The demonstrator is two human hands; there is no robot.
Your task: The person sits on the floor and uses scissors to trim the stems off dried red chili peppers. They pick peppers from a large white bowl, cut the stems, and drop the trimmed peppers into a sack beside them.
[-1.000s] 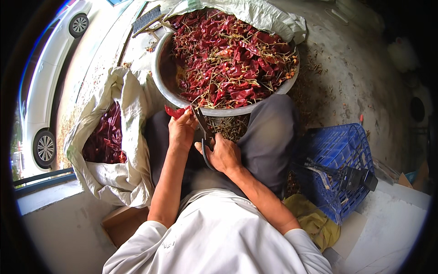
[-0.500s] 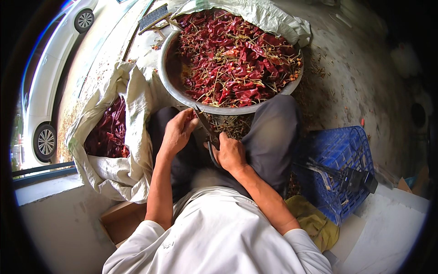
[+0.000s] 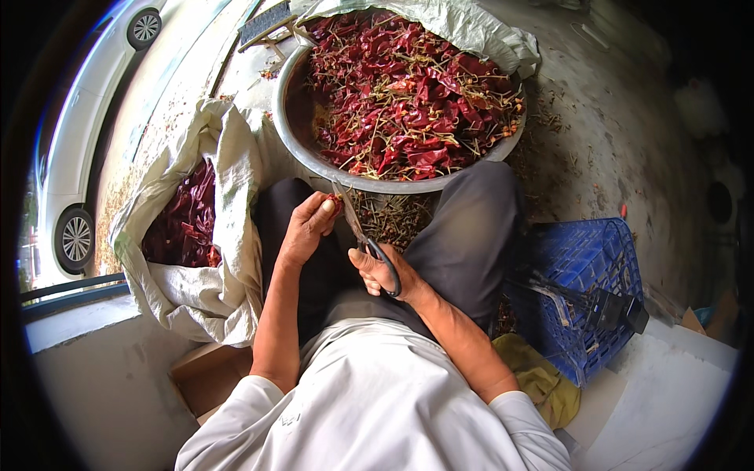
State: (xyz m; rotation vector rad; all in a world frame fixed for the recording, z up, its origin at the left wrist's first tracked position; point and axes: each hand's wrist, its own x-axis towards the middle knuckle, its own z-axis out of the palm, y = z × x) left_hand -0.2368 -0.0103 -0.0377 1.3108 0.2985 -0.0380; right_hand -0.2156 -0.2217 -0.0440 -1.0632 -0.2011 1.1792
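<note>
Between the thumb and fingers of my left hand [image 3: 308, 228] is a dried red chili [image 3: 336, 206], mostly covered by the fingers. My right hand [image 3: 393, 275] is wrapped round the black handles of a pair of scissors [image 3: 353, 216]. The scissors' blades point up and away from me, with their tips just right of the chili. Beyond both hands stands a wide metal basin [image 3: 302, 157], heaped with dried red chilies [image 3: 408, 102] and pale stems. To my left, a white woven sack [image 3: 236, 290] gapes around darker dried chilies [image 3: 188, 216].
A blue plastic crate [image 3: 589, 259] lies on my right, beside an olive cloth [image 3: 534, 377]. Loose stems [image 3: 393, 216] litter the floor under the basin. A cardboard box [image 3: 208, 381] sits at lower left. A small stool [image 3: 267, 23] and a white car [image 3: 86, 133] are farther off.
The scissors have turned and their handles have shifted right, showing more of the blades. My left hand has rotated a little, and the red chili in its fingers shows more.
</note>
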